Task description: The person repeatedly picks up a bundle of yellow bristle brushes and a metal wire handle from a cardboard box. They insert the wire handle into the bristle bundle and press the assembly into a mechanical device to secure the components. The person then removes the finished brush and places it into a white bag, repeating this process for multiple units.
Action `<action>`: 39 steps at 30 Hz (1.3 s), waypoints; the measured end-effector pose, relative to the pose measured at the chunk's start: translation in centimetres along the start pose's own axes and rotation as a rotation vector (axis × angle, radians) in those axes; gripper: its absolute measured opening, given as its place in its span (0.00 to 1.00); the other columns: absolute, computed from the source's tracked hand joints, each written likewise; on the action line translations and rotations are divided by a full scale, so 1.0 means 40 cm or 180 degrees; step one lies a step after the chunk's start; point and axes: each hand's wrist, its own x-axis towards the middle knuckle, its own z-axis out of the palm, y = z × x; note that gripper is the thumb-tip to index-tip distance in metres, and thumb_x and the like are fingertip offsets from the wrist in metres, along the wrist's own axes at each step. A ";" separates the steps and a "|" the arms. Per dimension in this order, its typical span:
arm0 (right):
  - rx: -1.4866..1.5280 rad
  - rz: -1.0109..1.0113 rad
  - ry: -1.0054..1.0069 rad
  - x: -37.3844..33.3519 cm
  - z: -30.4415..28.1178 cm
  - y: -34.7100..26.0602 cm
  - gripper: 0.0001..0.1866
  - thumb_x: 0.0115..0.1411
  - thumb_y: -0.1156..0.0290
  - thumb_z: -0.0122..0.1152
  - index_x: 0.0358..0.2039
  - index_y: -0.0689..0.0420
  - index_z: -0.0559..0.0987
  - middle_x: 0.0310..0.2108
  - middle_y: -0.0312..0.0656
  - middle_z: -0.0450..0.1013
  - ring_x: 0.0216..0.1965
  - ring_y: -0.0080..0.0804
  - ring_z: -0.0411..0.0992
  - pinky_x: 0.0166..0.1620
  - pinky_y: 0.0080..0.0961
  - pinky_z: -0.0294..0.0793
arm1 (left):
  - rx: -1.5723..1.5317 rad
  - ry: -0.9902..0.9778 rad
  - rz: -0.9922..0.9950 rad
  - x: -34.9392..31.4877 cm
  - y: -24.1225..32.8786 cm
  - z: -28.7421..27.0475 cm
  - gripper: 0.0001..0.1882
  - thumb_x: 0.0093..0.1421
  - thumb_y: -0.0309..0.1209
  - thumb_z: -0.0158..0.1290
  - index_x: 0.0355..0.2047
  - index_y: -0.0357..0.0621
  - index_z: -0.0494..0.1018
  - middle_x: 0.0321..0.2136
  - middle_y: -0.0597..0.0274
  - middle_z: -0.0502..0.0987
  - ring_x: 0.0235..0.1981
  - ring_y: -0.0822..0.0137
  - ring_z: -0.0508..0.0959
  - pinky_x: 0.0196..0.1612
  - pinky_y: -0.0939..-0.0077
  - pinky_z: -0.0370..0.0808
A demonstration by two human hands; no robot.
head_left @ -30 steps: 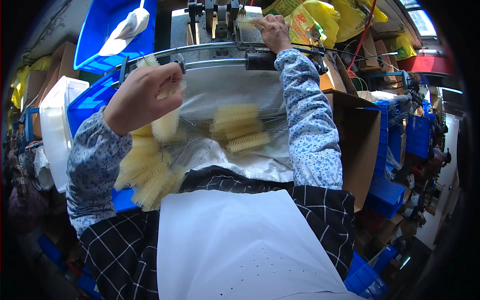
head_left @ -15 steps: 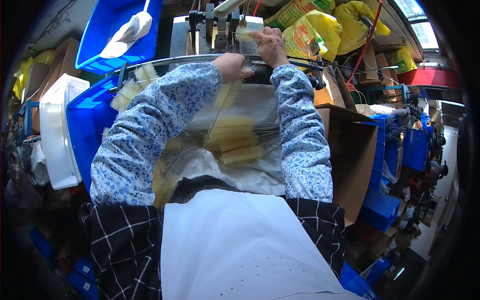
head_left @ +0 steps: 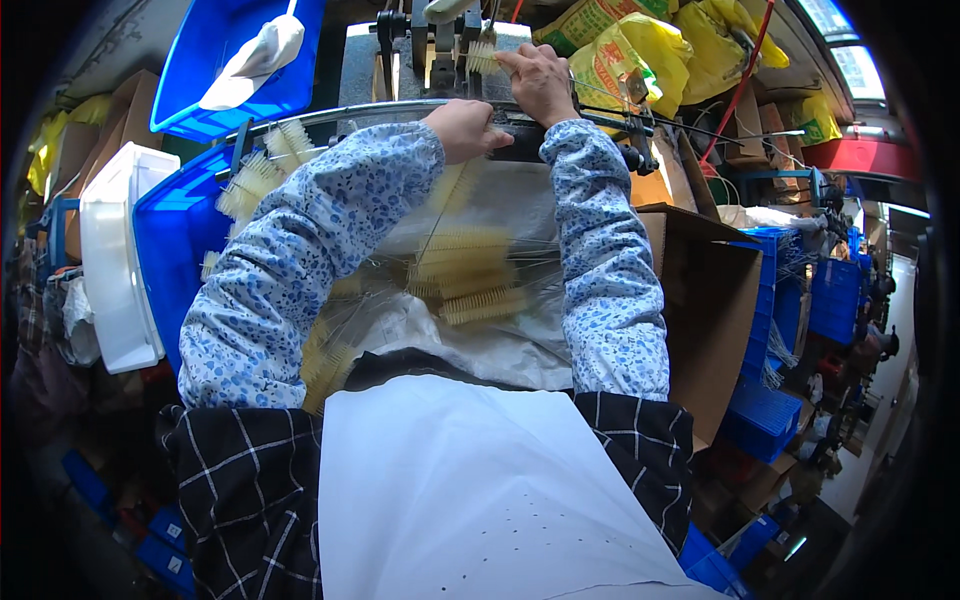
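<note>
At the machine on the far side, my right hand pinches the end of a small pale-yellow bristle brush held against its front. My left hand is closed just to the left and nearer to me, by the machine's front edge; whatever its curled fingers hold is hidden. Below it a yellowish brush with a wire stem shows blurred. Several more wire-stemmed brushes lie over the pale sheet between my forearms.
More brushes stick up by the blue bin on the left. A blue tub with a white cloth-like thing stands behind it. At right are an open cardboard box, yellow sacks and blue crates.
Both hands stay at nearly the same place, with my left hand shifted very slightly away from me. The brush in my right hand keeps its place at the machine.
</note>
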 end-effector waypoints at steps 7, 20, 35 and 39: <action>-0.0388 0.0078 -0.0004 -0.006 -0.007 0.020 0.14 0.53 0.69 0.47 0.38 0.40 0.76 0.36 0.29 0.69 0.44 0.31 0.63 0.48 0.35 0.57 | 0.0035 -0.0093 -0.0104 -0.003 0.009 -0.004 0.26 0.53 0.51 0.48 0.23 0.34 0.67 0.23 0.48 0.71 0.29 0.53 0.73 0.32 0.64 0.67; -0.0139 0.1185 0.0179 -0.119 -0.069 0.082 0.23 0.48 0.58 0.54 0.46 0.51 0.71 0.41 0.40 0.69 0.44 0.38 0.62 0.48 0.40 0.55 | -0.0047 -0.0373 0.0076 -0.012 -0.004 -0.022 0.23 0.55 0.48 0.49 0.27 0.35 0.68 0.25 0.50 0.72 0.30 0.56 0.73 0.33 0.66 0.68; 0.0131 0.1231 0.0218 -0.027 -0.078 -0.075 0.19 0.48 0.66 0.55 0.42 0.56 0.73 0.38 0.40 0.70 0.41 0.37 0.68 0.43 0.38 0.62 | -0.1022 0.1267 -0.0331 -0.579 0.056 -0.547 0.10 0.56 0.34 0.51 0.35 0.44 0.65 0.25 0.73 0.63 0.26 0.84 0.61 0.28 0.92 0.58; 0.0170 0.1201 0.0107 0.018 -0.070 -0.176 0.16 0.48 0.67 0.54 0.40 0.56 0.73 0.37 0.40 0.70 0.40 0.37 0.68 0.42 0.39 0.62 | -0.1096 0.1397 -0.0626 -0.677 0.049 -0.562 0.11 0.55 0.33 0.51 0.36 0.43 0.65 0.25 0.73 0.63 0.25 0.85 0.60 0.28 0.92 0.57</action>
